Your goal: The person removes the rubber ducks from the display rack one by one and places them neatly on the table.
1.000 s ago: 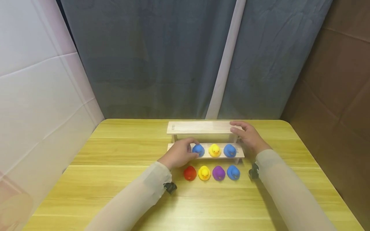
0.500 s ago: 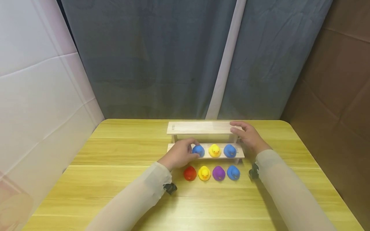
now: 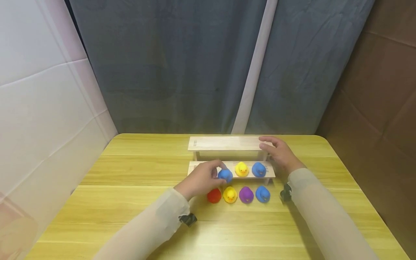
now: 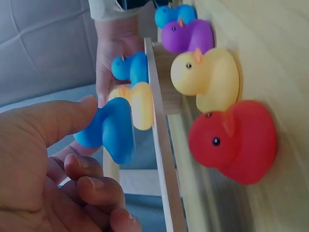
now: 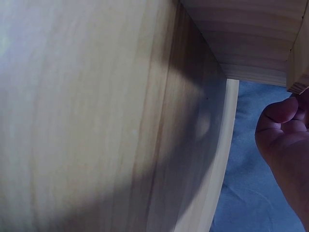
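My left hand [image 3: 199,179] pinches a blue rubber duck [image 3: 225,176] between thumb and fingers, just in front of the lower step of a two-step wooden shelf [image 3: 224,143]. In the left wrist view this blue duck appears side-on, with the thumb over it. A yellow duck [image 3: 242,169] and another blue duck [image 3: 259,169] sit on the lower step, to the right. My right hand [image 3: 282,154] grips the right end of the upper step; the right wrist view shows its curled fingers [image 5: 282,112] by the board's edge, partly out of frame.
On the table before the shelf stands a row of ducks: red [image 3: 213,196], yellow [image 3: 230,195], purple [image 3: 246,195] and blue [image 3: 263,194]. A grey-blue curtain [image 3: 162,72] hangs behind the wood-grain table [image 3: 136,173].
My left hand has drawn the blue duck off the lower step, toward me and slightly right. The right hand stays at the shelf's end; the other ducks have not moved.
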A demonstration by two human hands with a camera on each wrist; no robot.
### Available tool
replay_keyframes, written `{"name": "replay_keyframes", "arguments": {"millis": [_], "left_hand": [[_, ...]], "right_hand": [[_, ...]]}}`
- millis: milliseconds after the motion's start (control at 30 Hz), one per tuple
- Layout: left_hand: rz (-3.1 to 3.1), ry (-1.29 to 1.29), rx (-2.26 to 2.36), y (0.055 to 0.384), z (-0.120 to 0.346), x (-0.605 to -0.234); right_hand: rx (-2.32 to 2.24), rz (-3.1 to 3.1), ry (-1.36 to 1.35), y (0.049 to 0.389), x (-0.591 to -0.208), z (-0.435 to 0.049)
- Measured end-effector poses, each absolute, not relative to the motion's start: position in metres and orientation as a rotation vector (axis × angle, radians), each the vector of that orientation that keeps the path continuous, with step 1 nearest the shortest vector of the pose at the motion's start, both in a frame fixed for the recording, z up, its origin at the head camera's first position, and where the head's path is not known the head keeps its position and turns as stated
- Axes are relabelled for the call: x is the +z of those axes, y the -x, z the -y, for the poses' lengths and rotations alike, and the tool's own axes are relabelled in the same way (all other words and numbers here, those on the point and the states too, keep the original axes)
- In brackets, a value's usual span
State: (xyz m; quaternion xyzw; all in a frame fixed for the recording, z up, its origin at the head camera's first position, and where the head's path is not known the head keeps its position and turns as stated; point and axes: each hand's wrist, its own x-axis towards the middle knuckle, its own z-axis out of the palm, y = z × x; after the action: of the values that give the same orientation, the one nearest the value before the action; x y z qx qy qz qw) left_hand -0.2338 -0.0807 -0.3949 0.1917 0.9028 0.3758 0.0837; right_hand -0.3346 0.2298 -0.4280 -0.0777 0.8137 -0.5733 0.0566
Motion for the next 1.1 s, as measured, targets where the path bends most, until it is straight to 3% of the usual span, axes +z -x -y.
{"name": "replay_keyframes", "arguments": {"millis": [500,833,1100], "left_hand": [[-2.637,-0.612,1.148,0.211,0.084,-0.393],[-2.631,-0.64,1.167,0.201,0.087,-0.397],[-2.628,-0.632,1.132,0.195,0.087,-0.404]], "right_hand": [[-1.754,-2.413,0.201,0.321,-0.408,-0.224],[-1.767,-2.421,0.209,0.334,-0.426,-0.229],[-1.783,-2.365,0.189,0.319,-0.405,-0.223]]}}
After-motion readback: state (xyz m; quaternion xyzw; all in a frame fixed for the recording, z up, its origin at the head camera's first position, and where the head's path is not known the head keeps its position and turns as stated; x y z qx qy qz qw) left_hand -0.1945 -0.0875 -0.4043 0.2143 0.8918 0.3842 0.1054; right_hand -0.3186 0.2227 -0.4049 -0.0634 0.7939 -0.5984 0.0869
